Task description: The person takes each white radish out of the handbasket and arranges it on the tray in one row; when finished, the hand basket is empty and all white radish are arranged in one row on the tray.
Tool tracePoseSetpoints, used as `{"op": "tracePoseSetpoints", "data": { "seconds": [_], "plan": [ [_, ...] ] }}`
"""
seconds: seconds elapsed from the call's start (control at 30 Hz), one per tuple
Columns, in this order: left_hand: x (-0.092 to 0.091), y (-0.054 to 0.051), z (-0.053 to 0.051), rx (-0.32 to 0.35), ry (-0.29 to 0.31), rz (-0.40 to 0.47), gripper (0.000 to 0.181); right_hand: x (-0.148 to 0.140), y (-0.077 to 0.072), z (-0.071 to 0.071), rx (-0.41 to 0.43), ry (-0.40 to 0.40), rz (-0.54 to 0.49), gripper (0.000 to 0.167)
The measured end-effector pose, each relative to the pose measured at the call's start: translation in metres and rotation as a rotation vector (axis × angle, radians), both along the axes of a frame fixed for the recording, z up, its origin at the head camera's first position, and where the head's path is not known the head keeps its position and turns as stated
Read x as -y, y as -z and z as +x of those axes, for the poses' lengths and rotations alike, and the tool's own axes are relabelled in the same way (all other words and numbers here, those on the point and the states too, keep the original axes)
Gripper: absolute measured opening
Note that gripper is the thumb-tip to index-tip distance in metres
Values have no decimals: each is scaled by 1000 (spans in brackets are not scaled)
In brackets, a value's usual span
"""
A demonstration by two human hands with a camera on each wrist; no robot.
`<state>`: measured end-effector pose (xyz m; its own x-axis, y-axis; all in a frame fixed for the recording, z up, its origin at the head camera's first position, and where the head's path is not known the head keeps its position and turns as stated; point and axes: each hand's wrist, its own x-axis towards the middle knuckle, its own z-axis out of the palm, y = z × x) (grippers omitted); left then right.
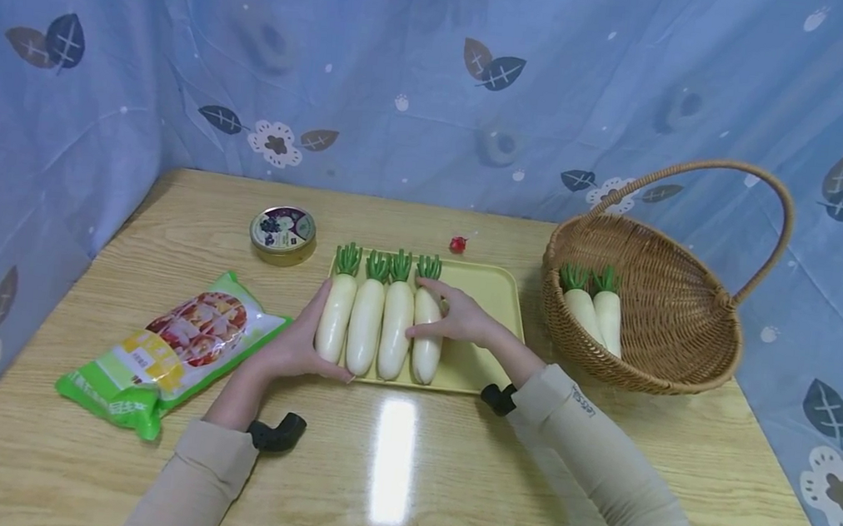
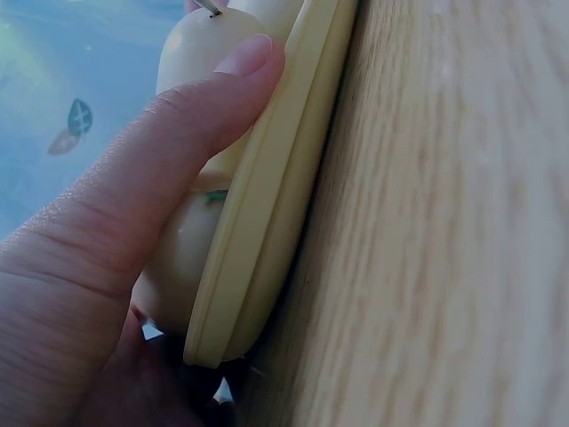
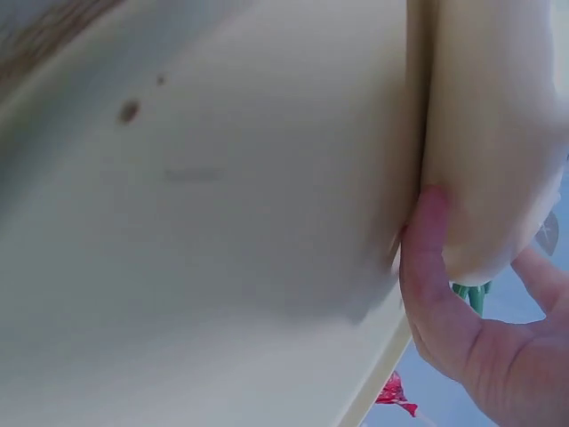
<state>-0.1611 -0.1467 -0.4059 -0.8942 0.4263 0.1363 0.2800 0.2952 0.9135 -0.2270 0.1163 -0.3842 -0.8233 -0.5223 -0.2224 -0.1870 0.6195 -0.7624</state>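
Several white radishes with green tops lie side by side on a yellow tray [image 1: 476, 360] in the head view. My left hand [image 1: 295, 347] rests against the leftmost radish [image 1: 335, 318], its thumb stretched across the near ends. In the left wrist view that hand [image 2: 116, 222] has its thumb over the tray's rim [image 2: 258, 213]. My right hand [image 1: 464, 317] holds the rightmost radish [image 1: 425, 351] between thumb and fingers. The right wrist view shows this hand [image 3: 484, 356] with a digit bent against the radish's side [image 3: 498, 116].
A wicker basket [image 1: 672, 318] with two white radishes [image 1: 608, 321] stands right of the tray. A green-and-white food bag [image 1: 173, 350] lies at the left, a round tin [image 1: 283, 236] behind it. One small red wrapped item [image 1: 457, 244] sits behind the tray.
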Motion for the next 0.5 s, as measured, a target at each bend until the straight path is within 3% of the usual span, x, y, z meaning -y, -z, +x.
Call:
{"op": "tracePoseSetpoints", "data": {
  "seconds": [0.5],
  "plan": [
    [-1, -5, 3, -5, 18, 37, 130, -10, -8, 2, 46, 57, -32, 87]
  ]
}}
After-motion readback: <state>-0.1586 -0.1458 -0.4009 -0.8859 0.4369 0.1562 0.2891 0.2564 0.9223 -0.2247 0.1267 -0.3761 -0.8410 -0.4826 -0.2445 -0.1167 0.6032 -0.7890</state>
